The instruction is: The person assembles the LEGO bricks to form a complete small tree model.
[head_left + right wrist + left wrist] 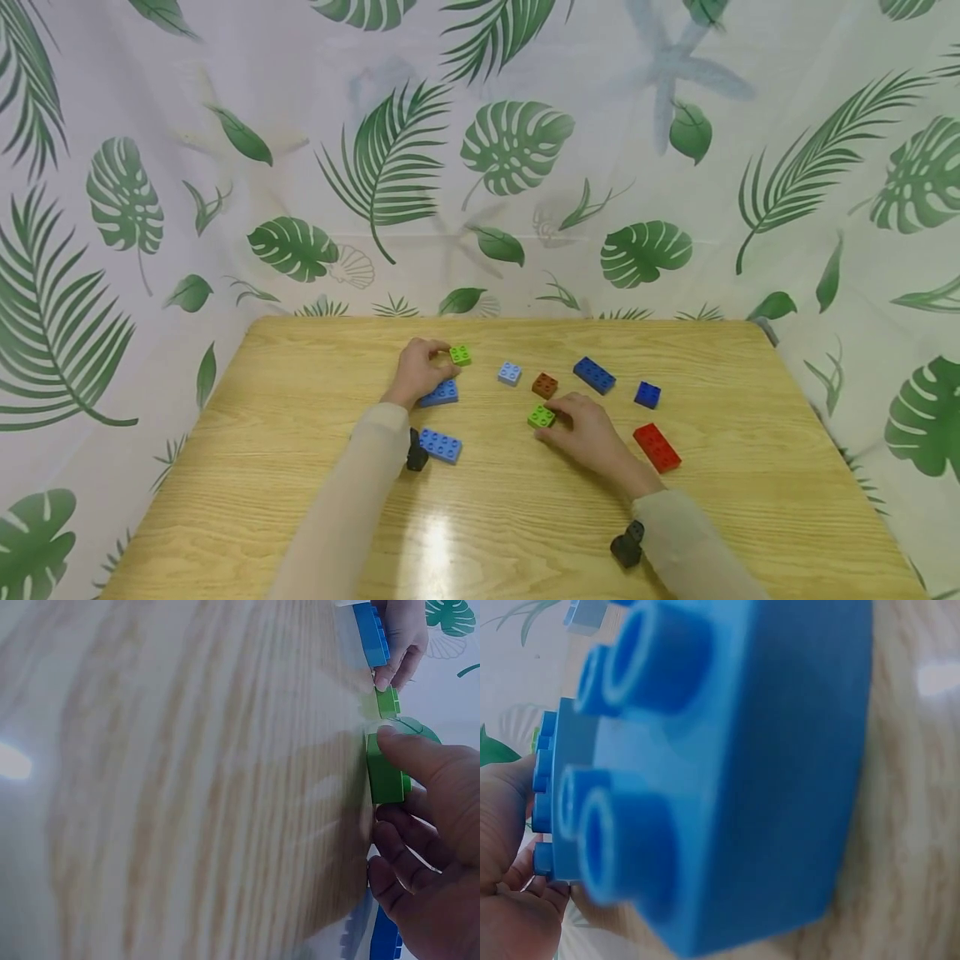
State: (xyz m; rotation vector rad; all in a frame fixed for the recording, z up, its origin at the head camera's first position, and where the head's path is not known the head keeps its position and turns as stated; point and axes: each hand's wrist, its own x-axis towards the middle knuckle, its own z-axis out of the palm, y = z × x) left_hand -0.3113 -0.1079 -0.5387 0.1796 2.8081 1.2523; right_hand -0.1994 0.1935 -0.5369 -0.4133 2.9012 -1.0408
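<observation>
In the head view my left hand (422, 369) pinches a lime-green square toy brick (461, 356) between thumb and fingertips. Under its palm edge lies a light blue long brick (439, 393), partly hidden by the hand. A second lime-green square brick (541, 416) is held by my right hand (588, 433), thumb on the near side and a finger on the far side. The right wrist view shows this green brick (385, 771) down at the tabletop. Another light blue long brick (441, 446) sits beside the left wrist and fills much of the left wrist view.
On the wooden table (300, 500) lie a light blue square brick (509, 373), a brown square brick (545, 385), a dark blue long brick (594, 375), a dark blue square brick (647, 395) and a red long brick (657, 447). A leaf-patterned curtain (465, 208) stands behind.
</observation>
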